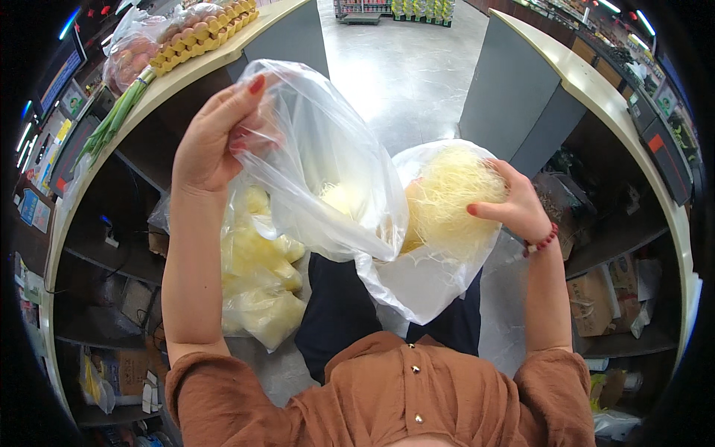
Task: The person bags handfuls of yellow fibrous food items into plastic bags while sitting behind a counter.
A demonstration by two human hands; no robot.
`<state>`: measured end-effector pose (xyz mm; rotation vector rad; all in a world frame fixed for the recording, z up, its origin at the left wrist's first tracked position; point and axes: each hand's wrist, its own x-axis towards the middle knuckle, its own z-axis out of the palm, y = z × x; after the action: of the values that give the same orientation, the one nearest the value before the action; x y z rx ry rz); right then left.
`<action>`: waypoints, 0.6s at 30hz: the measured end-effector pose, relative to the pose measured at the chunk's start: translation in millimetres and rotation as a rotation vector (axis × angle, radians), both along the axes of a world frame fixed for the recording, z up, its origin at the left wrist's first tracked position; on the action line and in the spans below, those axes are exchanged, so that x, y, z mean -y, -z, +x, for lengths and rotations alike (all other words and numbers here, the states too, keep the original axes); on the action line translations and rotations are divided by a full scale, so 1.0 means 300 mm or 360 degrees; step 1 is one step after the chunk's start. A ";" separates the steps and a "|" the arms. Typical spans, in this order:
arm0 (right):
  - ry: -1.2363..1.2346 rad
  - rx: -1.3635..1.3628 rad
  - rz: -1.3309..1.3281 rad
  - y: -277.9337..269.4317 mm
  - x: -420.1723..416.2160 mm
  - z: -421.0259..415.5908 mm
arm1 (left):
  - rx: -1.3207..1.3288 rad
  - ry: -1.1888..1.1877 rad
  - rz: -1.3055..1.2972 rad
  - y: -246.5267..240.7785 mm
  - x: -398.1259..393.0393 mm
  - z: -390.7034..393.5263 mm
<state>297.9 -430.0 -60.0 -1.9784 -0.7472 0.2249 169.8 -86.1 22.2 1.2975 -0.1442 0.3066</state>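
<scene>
My left hand (223,131) grips the rim of a clear plastic bag (341,145) and holds it up with its mouth spread. A small clump of pale yellow shreds (337,196) shows inside it. Fine, pale yellow dry strands, like thin noodles, form a large bundle (455,193) in my right hand (516,201), with thumb and fingers around its side. That bundle sits at the mouth of a white plastic bag (419,296) between my knees. Filled clear bags of yellow contents (260,274) lie by my left leg.
A curved counter (184,67) surrounds me, with open shelves (620,346) holding boxes and bags. On its left top are egg trays (206,33), a bag of round produce (128,61) and green onions (114,120). Ahead, a floor gap (396,72) leads to a stocked display (422,12).
</scene>
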 end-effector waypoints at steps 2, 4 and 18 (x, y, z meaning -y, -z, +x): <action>-0.0017 -0.0288 0.0271 -0.003 0.026 -0.019 | -0.0058 -0.0119 0.0105 0.004 0.020 -0.020; -0.0003 -0.0373 0.0376 -0.008 0.060 -0.020 | -0.0072 0.0032 0.0059 -0.006 0.074 -0.040; 0.0077 -0.0016 0.1260 -0.128 0.073 -0.112 | -0.0273 0.0372 -0.0118 0.070 0.148 -0.036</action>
<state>264.4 -451.9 -21.7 -1.2374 -0.6460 -0.0883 158.9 -130.5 1.1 1.2140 -0.1362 0.0010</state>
